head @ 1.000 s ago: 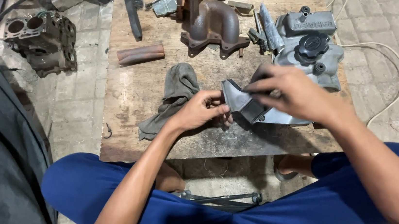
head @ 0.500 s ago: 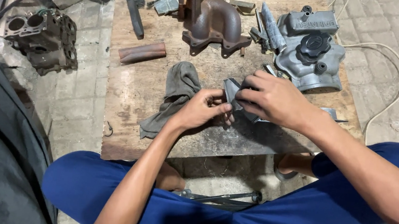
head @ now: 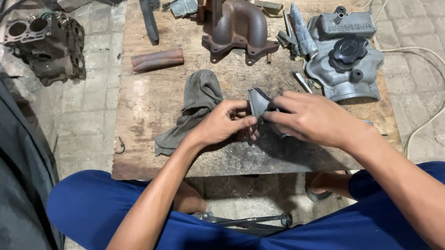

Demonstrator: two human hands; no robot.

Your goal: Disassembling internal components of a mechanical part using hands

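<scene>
— What do we have at the far left?

— A dark engine block (head: 45,45) sitting on the paved floor, well apart from the wooden board (head: 148,107) we work on. On the board's left part lies a long black brush (head: 147,3), and below it a rusty short tube (head: 157,60).

— And moving inward?

— A grey rag (head: 194,103) lies crumpled on the board, just beside our left hand (head: 225,122). That hand's fingers are closed on the near edge of a small grey metal part (head: 260,102), pinching it from the left.

— Where exactly is that part?

— Near the middle of the board, between our two hands, held at or just above the wood; we cannot tell whether it touches it. Behind it stands a rusty cast manifold (head: 237,26).

— And the other hand?

— Our right hand (head: 315,117) covers the part from the right, its fingers curled over and clamped on it, hiding most of its shape.

— Further right?

— A grey aluminium cover with a black round cap (head: 346,55) rests on the board's right part, with a few loose bolts and metal pieces (head: 294,34) beside it. A pale cable (head: 437,102) runs over the paving at the far right.
</scene>
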